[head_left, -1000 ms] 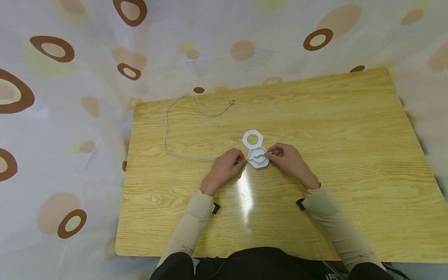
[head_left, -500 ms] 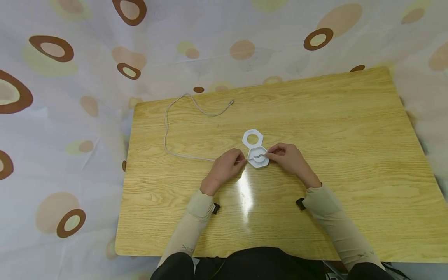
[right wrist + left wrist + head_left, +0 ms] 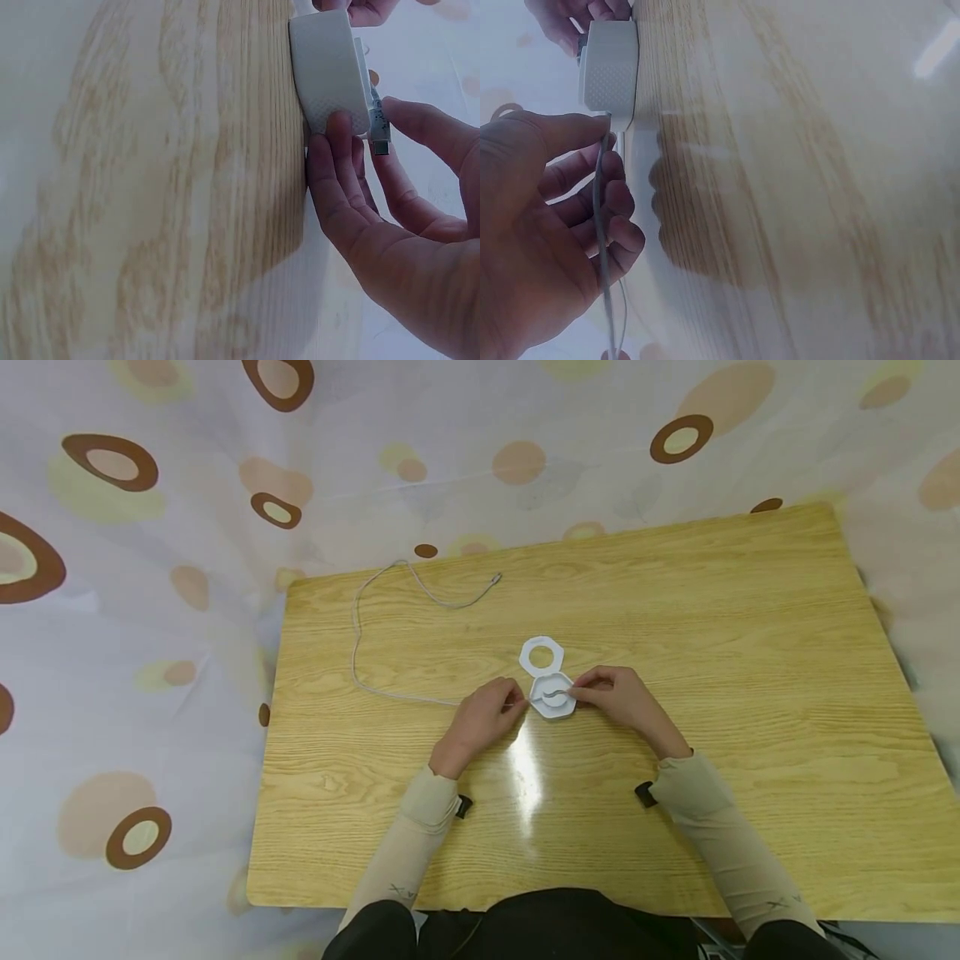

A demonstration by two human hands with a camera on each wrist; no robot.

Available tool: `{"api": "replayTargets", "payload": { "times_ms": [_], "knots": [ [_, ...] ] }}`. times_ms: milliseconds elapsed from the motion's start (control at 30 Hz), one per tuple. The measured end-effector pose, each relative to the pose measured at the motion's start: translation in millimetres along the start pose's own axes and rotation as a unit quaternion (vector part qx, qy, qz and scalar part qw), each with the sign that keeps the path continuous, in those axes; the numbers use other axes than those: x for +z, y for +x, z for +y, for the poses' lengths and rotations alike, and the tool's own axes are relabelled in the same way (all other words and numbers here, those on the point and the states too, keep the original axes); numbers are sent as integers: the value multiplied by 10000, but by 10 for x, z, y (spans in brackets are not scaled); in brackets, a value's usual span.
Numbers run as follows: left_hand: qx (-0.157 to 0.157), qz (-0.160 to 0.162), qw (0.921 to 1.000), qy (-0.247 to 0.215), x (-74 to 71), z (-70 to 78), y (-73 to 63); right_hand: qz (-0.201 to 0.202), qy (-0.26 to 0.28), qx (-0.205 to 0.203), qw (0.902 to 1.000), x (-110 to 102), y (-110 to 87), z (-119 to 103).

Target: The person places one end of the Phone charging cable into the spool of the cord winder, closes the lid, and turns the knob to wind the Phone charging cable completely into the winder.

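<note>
A small white hexagonal case (image 3: 553, 713) sits on the table, its lid (image 3: 528, 658) folded back beyond it with a round hole in the middle. A thin grey cable (image 3: 412, 697) runs into the case's left side. My left hand (image 3: 483, 722) pinches this cable (image 3: 600, 199) between thumb and forefinger, right at the case wall. On the opposite side, my right hand (image 3: 618, 702) pinches the cable's USB-C plug (image 3: 381, 135) over the case edge. Its other fingers (image 3: 330, 161) rest against the case's textured side wall. A curved ridge stands inside the case.
The cable's remaining length loops over the left of the wooden table (image 3: 750, 710), ending in another plug (image 3: 496, 579) towards the back. A patterned cloth (image 3: 465, 410) hangs behind the table and along its left side.
Both hands stay in almost the same place. The right hand's fingers have come slightly down and closer against the case edge with the plug.
</note>
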State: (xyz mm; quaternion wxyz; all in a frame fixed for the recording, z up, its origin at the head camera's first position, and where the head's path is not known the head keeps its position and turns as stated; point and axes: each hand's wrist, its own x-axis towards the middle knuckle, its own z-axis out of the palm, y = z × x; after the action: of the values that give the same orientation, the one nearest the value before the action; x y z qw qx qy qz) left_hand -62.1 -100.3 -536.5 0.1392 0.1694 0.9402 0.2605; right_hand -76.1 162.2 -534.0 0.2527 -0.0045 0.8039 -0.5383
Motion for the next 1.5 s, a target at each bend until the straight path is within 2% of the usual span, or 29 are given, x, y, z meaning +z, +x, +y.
{"api": "replayTargets", "payload": {
  "times_ms": [267, 467, 633, 733, 800, 1167, 1333, 1500],
  "knots": [
    [97, 70, 9999, 45, -25, 12, 8, -3, -9, -58, 10000, -1, 0, 1],
    [317, 374, 9983, 322, -60, 54, 27, 11, -144, -62, 9999, 4, 0, -7],
    [852, 784, 9925, 390, -69, 122, 54, -17, -112, -87, 9999, 4, -7, -14],
    [1191, 821, 9889, 336, -53, 160, 78, -41, -109, -111, 9999, 1, -13, -20],
    [1303, 744, 9881, 345, -32, 180, 92, -57, -91, -119, 9999, 0, -16, -25],
    [1257, 527, 9891, 558, 71, 208, 121, -51, -125, -113, 9998, 10, -9, -22],
    [1287, 537, 9893, 420, 64, 226, 119, -21, -140, -58, 9999, 15, -5, -19],
    [1189, 412, 9916, 296, 61, 239, 117, 23, -256, 29, 9997, 7, -4, -17]
  ]
}}
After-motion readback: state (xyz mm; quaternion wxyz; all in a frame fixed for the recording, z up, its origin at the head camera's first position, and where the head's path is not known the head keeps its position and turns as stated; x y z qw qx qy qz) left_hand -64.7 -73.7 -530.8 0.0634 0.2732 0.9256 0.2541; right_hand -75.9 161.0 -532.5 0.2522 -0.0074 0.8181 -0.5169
